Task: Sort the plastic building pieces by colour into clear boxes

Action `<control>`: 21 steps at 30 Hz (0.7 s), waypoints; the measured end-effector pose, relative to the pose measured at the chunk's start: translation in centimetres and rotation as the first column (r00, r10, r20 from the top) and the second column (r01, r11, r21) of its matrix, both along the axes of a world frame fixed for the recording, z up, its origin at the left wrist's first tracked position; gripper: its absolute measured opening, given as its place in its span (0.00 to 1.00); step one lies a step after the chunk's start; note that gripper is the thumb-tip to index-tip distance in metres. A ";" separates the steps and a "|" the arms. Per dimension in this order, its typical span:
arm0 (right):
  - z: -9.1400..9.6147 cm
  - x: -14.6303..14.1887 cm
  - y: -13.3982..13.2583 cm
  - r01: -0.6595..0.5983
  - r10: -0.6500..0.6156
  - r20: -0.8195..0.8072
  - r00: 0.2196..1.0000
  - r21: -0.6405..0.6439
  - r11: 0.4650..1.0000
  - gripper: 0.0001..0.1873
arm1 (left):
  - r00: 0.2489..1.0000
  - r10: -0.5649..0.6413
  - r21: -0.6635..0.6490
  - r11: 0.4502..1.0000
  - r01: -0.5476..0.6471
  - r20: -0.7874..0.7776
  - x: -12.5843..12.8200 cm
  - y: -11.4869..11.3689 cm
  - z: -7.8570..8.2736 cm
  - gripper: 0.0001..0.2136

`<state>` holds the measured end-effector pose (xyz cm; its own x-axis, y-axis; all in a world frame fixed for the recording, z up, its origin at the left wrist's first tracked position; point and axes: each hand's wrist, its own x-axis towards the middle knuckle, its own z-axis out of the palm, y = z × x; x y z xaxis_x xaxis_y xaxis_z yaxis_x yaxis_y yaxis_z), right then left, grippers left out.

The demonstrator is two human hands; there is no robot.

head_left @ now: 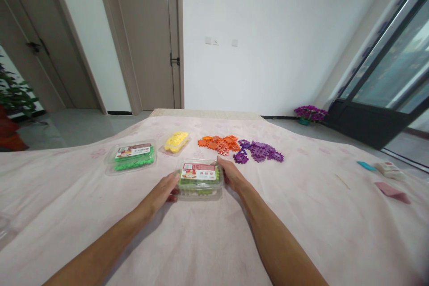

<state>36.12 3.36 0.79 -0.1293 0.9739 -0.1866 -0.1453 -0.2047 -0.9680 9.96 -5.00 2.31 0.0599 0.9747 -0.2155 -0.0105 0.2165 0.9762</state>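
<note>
A clear plastic box (200,186) with a red-and-white label on its lid sits in front of me, light green toothed pieces showing inside. My left hand (166,189) grips its left side, and my right hand (231,175) is closed round the right side. To the left rests a similar clear box (134,156) of bright green pieces. Just behind is a small clear pack (176,141) of yellow pieces. Loose orange gear-shaped pieces (219,144) and purple ones (261,151) lie in flat piles beyond the held box.
A pale pink cloth (201,241) covers the table. At the right lie a blue item (366,166), a white pack (389,170), a pink piece (392,192) and a thin stick (342,181). Clear plastic (4,225) shows at the left edge.
</note>
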 end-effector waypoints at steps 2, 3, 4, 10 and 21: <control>0.4 -0.1 -0.2 -0.026 0.025 -0.056 0.998 -0.021 0.999 0.24 | 0.999 -0.015 0.069 0.997 0.017 -0.033 0.6 -0.2 0.5 0.29; 0.6 -0.2 -0.3 -0.038 0.035 -0.084 0.996 -0.025 0.999 0.25 | 1.000 -0.025 0.105 0.994 0.027 -0.017 0.9 -0.4 0.8 0.29; 0.8 -0.3 -0.4 -0.047 0.044 -0.108 0.993 -0.023 0.999 0.26 | 0.999 -0.033 0.129 0.991 0.031 0.014 1.2 -0.6 1.2 0.28; 1.3 -0.9 -1.0 -0.104 0.104 -0.155 0.982 0.007 0.995 0.30 | 0.942 0.074 -0.033 0.997 -0.067 0.327 1.6 -0.4 1.9 0.25; 1.0 -0.6 -1.1 -0.035 0.041 -0.216 0.975 0.030 0.999 0.08 | 0.705 0.467 0.025 0.825 -0.565 0.534 -5.8 3.0 6.9 0.12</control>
